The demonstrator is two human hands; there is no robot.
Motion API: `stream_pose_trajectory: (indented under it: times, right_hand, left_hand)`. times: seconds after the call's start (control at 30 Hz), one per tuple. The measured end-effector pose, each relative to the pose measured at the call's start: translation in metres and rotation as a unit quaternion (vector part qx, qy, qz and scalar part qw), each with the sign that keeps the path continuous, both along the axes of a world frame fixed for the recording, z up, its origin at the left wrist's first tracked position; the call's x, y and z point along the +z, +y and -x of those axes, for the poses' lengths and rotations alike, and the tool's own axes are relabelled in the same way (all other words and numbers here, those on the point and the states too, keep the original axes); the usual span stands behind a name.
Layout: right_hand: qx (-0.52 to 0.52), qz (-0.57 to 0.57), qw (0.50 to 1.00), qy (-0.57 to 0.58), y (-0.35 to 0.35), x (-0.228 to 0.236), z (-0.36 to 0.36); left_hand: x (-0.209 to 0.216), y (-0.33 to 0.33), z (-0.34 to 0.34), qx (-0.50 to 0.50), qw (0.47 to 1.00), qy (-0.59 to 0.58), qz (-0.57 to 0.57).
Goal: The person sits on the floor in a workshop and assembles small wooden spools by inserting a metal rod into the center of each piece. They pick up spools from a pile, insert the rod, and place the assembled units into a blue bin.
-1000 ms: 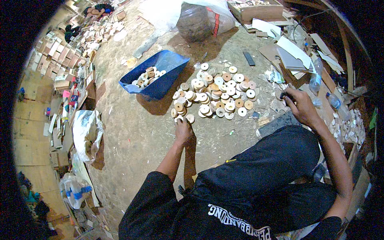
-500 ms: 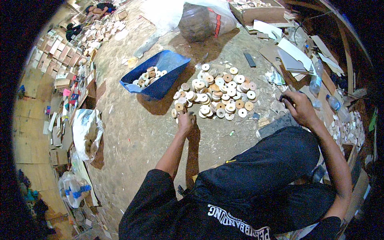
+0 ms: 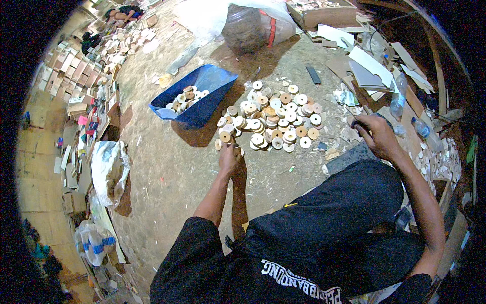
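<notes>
A heap of round wooden discs (image 3: 276, 119), each with a hole in the middle, lies on the ground in front of me. At its near left edge my left hand (image 3: 231, 159) has its fingers closed at a tan wooden disc (image 3: 226, 137); the fingertips are partly hidden. Off to the right, above my knee, my right hand (image 3: 377, 136) is curled with fingers bent together. A thin dark thing seems to stick out of it, too small to name. A blue scoop-shaped container (image 3: 212, 104) behind the heap on the left holds several more discs.
Wood and board scraps (image 3: 372, 73) lie at the right, with plastic bottles (image 3: 398, 99) beside them. A large clear sack (image 3: 248, 28) stands at the back. Stacked wood blocks (image 3: 76, 66) and a white plastic bag (image 3: 109, 169) line the left. Another person (image 3: 124, 14) is far back left.
My left hand has shifted slightly left and down, still at the heap's near left edge. The right hand stays in nearly the same place. The whole view has moved slightly.
</notes>
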State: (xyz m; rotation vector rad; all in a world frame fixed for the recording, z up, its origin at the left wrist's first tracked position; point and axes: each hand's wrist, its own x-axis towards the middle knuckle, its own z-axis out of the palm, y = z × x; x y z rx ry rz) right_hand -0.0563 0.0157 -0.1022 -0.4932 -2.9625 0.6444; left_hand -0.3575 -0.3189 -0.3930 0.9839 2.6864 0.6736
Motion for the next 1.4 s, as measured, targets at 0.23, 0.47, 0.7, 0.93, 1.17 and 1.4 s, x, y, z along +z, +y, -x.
stream_pose_trajectory:
  times: [0.23, 0.47, 0.7, 0.93, 1.17, 1.4]
  right_hand:
    - [0.019, -0.021, 1.0, 0.002, -0.001, 0.003, 0.002]
    - [0.031, -0.012, 0.999, 0.035, 0.001, -0.003, -0.003]
    - [0.043, -0.051, 0.998, 0.015, 0.002, -0.005, 0.002]
    - [0.039, -0.037, 0.998, 0.038, -0.002, -0.001, -0.003]
    - [0.045, 0.002, 0.999, 0.027, -0.002, -0.005, 0.0]
    - [0.039, -0.007, 0.999, 0.014, 0.0, -0.007, -0.001]
  left_hand:
    - [-0.007, 0.008, -0.006, -0.018, 0.997, 0.017, 0.079]
    - [0.0, -0.01, 0.002, 0.083, 0.995, 0.017, 0.055]
    - [0.003, -0.004, 0.005, 0.103, 0.985, -0.018, 0.137]
    - [-0.007, -0.006, 0.014, 0.11, 0.982, -0.049, 0.148]
    - [0.001, -0.013, 0.006, 0.107, 0.989, -0.034, 0.097]
    - [-0.002, -0.008, 0.004, 0.098, 0.985, 0.013, 0.143]
